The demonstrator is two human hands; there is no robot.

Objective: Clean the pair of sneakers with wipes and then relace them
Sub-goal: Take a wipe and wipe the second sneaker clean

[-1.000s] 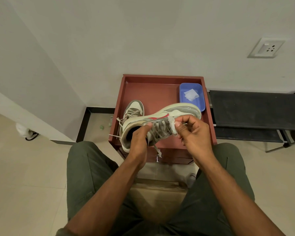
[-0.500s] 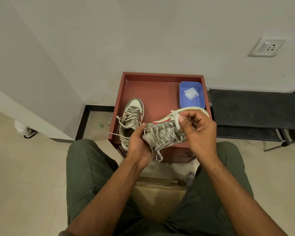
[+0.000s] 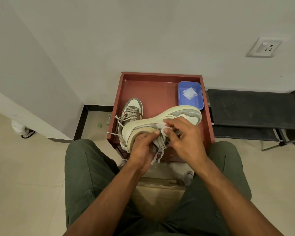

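While the left hand [image 3: 141, 148] grips the heel end of a cream and grey leather sneaker [image 3: 162, 126] tipped on its side at frame centre, the right hand [image 3: 184, 138] pinches a small white wipe [image 3: 163, 129] against the shoe's side near the grey laces [image 3: 159, 145]. Its twin, the second cream and grey sneaker [image 3: 132, 113], lies in the reddish-brown wooden tray [image 3: 153, 92] just behind, left of a blue plastic dish [image 3: 197, 103] holding a folded white wipe [image 3: 189, 93] toward the upper right.

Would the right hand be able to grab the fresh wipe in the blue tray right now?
Probably not at once: the right hand pinches a used wipe against the held sneaker, which lies between it and the blue tray.
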